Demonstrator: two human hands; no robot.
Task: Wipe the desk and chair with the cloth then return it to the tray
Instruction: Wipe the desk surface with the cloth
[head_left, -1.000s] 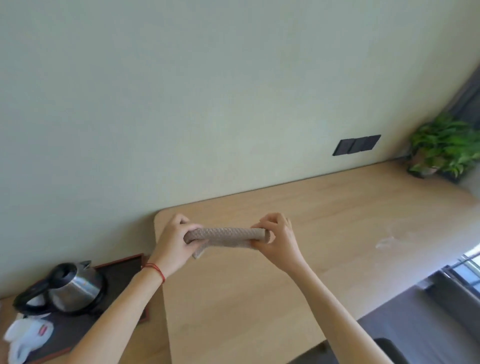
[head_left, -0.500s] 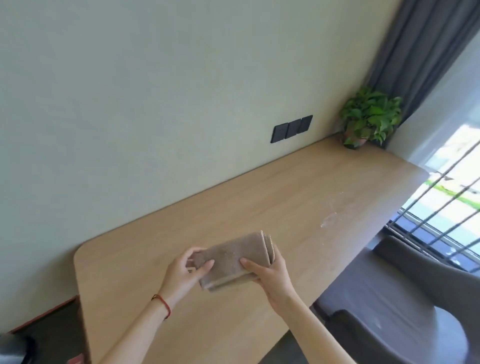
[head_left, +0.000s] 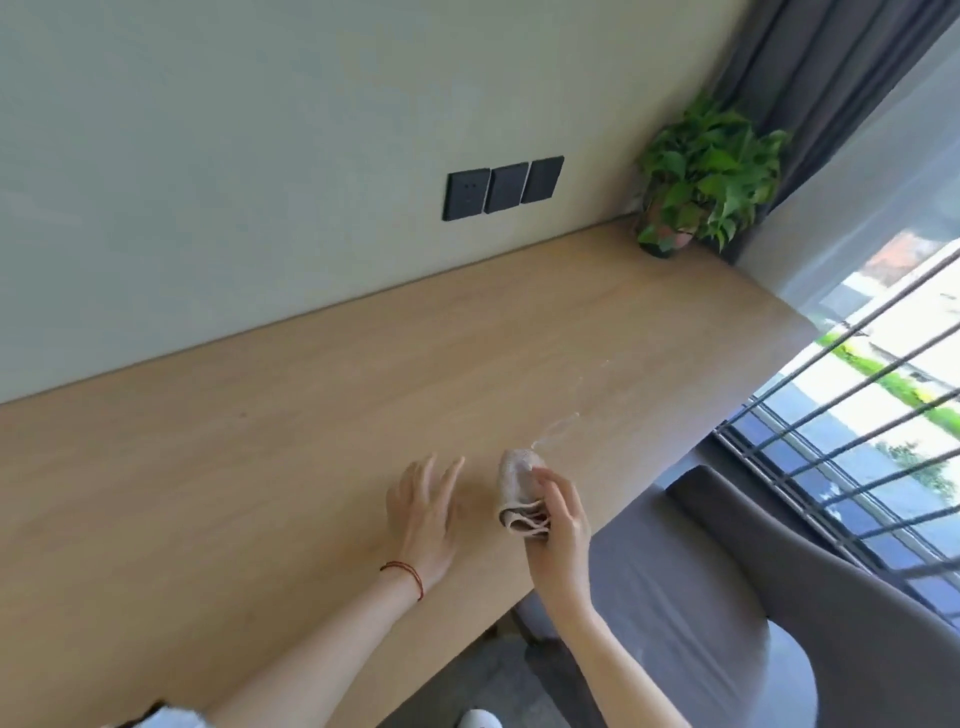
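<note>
A folded beige cloth (head_left: 517, 491) is gripped in my right hand (head_left: 561, 525) just above the light wooden desk (head_left: 260, 441), near its front edge. My left hand (head_left: 423, 512) hovers beside the cloth with fingers spread, holding nothing. A thin wet smear (head_left: 566, 426) runs across the desk just beyond the cloth. The grey upholstered chair (head_left: 727, 613) stands below and to the right of the desk edge. The tray is out of view.
A potted green plant (head_left: 701, 171) sits at the desk's far right corner by a dark curtain (head_left: 810, 67). Black wall sockets (head_left: 501, 187) are above the desk. A window with bars (head_left: 857, 415) is on the right.
My view has swung right; the tray and kettle have left the frame. My left hand has let go of the cloth, which now sits folded in my right hand alone, nearer the smear.
</note>
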